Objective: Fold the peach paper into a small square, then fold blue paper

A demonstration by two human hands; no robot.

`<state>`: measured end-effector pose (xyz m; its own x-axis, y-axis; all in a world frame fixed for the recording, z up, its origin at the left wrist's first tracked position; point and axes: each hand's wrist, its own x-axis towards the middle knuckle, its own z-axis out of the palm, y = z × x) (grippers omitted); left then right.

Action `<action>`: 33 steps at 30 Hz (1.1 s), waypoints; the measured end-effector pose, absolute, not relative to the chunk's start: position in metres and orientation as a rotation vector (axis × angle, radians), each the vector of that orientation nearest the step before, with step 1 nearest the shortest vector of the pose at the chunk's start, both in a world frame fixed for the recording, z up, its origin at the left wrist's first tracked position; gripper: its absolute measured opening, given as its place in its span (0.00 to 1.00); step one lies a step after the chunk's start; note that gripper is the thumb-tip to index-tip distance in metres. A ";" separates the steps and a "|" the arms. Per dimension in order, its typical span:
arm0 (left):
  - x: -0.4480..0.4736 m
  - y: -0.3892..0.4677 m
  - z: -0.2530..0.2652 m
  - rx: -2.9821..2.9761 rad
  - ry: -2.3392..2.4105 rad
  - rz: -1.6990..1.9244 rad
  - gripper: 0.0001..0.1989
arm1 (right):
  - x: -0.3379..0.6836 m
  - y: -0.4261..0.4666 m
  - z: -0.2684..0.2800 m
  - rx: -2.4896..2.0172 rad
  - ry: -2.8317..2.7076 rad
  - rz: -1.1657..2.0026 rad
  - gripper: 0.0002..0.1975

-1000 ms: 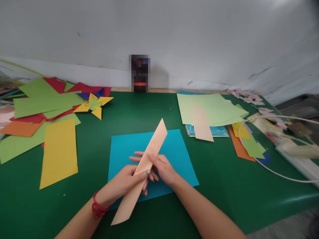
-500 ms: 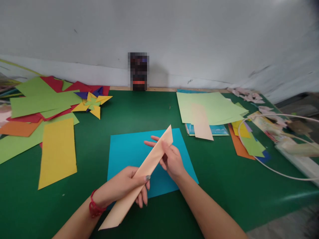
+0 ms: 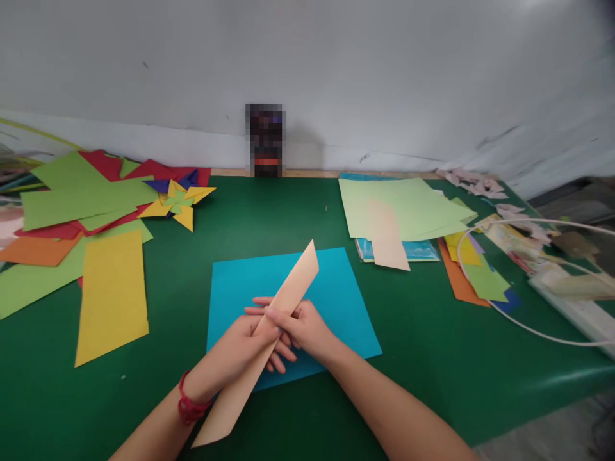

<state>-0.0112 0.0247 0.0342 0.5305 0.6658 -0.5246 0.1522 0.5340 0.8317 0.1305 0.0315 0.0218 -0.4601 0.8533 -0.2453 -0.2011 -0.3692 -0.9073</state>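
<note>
A long folded strip of peach paper point(image 3: 291, 286) slants from lower left to upper right, held in the air by both hands. My left hand point(image 3: 245, 349), with a red bracelet at the wrist, is closed on its middle, thumb on top and fingers beneath. Right beside it, my right hand point(image 3: 307, 326) pinches the strip, its thumb on the upper face and fingers behind. The two hands touch or overlap at the strip's middle. Below them a blue sheet of paper point(image 3: 336, 282) lies flat on the green table point(image 3: 413, 384).
At left lie a yellow sheet point(image 3: 113, 294), several green and red sheets point(image 3: 86, 202), and a folded yellow paper star point(image 3: 177, 200). On the right are pale green sheets point(image 3: 403, 205), a peach strip point(image 3: 390, 240) and a white cable point(image 3: 523, 326). A blurred dark object point(image 3: 266, 141) leans against the wall.
My right hand has slid down the peach strip, from near its upper end to its middle beside my left hand. The strip's upper end has shifted slightly left.
</note>
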 end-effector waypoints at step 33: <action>-0.050 0.024 0.055 0.931 0.380 -0.046 0.21 | 0.187 0.068 0.012 -1.068 -0.533 1.340 0.18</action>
<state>-0.0504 0.0242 0.0554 0.9328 0.1237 -0.3385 0.2011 0.6009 0.7736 0.1871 0.0682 0.0122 0.2115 0.9439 -0.2536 -0.5120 -0.1141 -0.8514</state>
